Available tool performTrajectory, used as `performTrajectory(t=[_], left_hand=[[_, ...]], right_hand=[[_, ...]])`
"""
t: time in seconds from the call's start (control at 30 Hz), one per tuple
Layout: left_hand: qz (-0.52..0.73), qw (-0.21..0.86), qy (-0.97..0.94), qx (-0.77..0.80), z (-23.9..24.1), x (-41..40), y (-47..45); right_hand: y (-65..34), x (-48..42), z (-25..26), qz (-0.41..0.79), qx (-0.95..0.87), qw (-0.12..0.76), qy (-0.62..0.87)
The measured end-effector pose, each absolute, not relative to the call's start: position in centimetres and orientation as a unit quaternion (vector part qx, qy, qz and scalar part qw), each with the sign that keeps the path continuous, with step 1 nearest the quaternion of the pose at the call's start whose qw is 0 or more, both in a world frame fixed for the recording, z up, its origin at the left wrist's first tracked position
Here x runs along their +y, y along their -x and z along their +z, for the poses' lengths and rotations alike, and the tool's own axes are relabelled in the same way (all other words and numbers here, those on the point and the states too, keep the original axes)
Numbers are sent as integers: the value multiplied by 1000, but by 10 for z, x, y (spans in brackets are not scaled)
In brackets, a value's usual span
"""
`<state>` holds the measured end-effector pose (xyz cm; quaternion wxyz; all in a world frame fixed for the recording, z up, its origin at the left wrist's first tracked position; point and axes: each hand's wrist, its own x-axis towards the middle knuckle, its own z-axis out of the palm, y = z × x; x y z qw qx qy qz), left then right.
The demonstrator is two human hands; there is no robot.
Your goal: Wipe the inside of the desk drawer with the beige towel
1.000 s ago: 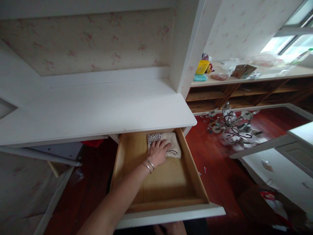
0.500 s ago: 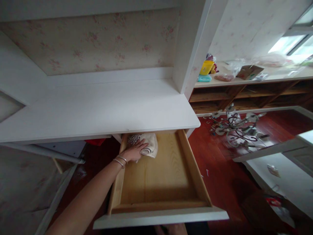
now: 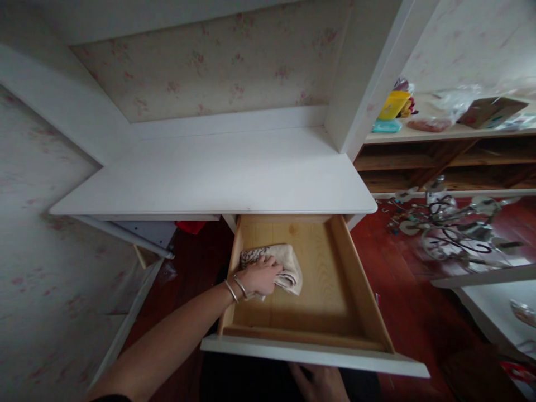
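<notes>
My left hand [image 3: 262, 274], with two bangles at the wrist, presses down on a folded beige cloth [image 3: 290, 262] with a dark pattern at one end. Its fingers are curled over the cloth. Both are inside a pulled-out wooden drawer [image 3: 324, 301], on the left part of its floor. My right hand [image 3: 322, 384] is low in the view, just below the drawer's white front [image 3: 314, 355]. Part of it is hidden by that front and the picture's lower edge, so its grip does not show clearly.
Above the drawer is a white desk top [image 3: 234, 173] with side panels. To the right, a chandelier [image 3: 456, 223] lies on the red wooden floor [image 3: 372, 245]. Behind it, a low shelf [image 3: 402, 160] bears a yellow container [image 3: 393, 105], plastic bags and a cardboard box [image 3: 492, 111].
My left hand has drawn the cloth from the drawer's back left corner toward the front. The camera view has shifted, and more of my right hand shows under the drawer front.
</notes>
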<state>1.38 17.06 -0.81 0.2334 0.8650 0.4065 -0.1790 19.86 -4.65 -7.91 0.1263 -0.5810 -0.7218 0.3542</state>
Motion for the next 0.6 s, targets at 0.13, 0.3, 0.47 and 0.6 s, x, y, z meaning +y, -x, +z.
performTrajectory(t=[0.13,0.3,0.47,0.6], left_hand=[[-244,333,-847,335,-1,148,-17],[-243,355,-851,302,2,133,-39],[-198,300,-892,275,-7,121,-88],[-133,265,-915,276,-16,121,-129]], right_hand=[[-197,-48,-73,351,-714,133,591],[-194,-48,-71,351,-708,141,597],[-192,-45,-69,350,-713,124,594],[-190,-46,-69,345,-704,107,612]])
